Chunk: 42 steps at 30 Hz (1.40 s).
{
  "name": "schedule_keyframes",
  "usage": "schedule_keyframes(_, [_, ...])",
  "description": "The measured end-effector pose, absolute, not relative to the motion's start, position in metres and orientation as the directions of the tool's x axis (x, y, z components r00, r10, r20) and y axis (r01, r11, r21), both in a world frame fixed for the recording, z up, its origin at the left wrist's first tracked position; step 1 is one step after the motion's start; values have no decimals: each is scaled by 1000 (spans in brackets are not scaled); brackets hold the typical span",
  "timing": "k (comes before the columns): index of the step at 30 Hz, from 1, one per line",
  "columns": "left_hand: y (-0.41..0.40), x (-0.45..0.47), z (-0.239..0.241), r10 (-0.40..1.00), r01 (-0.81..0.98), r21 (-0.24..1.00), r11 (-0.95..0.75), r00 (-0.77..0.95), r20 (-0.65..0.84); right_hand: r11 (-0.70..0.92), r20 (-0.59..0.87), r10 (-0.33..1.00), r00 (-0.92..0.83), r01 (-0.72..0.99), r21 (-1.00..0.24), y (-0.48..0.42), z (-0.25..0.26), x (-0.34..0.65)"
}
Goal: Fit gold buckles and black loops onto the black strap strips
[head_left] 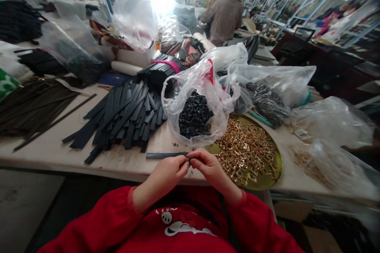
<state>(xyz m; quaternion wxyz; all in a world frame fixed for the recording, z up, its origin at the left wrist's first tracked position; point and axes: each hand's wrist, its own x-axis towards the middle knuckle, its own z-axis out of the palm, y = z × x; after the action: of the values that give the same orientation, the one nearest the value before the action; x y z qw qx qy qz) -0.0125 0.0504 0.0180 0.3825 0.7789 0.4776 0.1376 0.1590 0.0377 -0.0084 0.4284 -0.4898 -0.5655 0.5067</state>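
A dark strap [164, 155] lies near the table's front edge, its right end between my fingers. My left hand [172, 170] pinches that end from the left, thumb against fingers. From the other side my right hand [206, 164] closes on the same end, the fingertips of both hands nearly touching. Whatever small part sits at the fingertips is mostly hidden. Just beyond my hands stands an open clear plastic bag [219, 126] of small black loops [194, 114]. Right of my right hand, a round golden tray [277, 166] holds many gold metal buckles [246, 150].
A pile of black straps [118, 114] spreads on the left of the table [44, 150], with a tied bundle [160, 69] behind it. Brown strips [32, 106] lie far left. Plastic bags [332, 122] cover the right side. A person [224, 17] stands farther back.
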Motion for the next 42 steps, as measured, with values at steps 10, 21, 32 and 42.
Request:
schedule_keyframes(10, [54,-4,11,801,360,926,109,520,-297,-142,-131,987,-92,-118,-983,38,-24,146])
schedule_keyframes(21, [68,-4,6,830,366,926,89,486,-272,-231,117,962,247,964,-131,90,-12,288])
schedule_keyframes(32, [47,-13,19,864,429,903,1,454,-217,-219,140,957,254,950,-224,98,0,282])
schedule_keyframes(42, [50,-4,47,876,291,956,-49,472,-99,-110,-142,975,-169,181,-977,28,43,181])
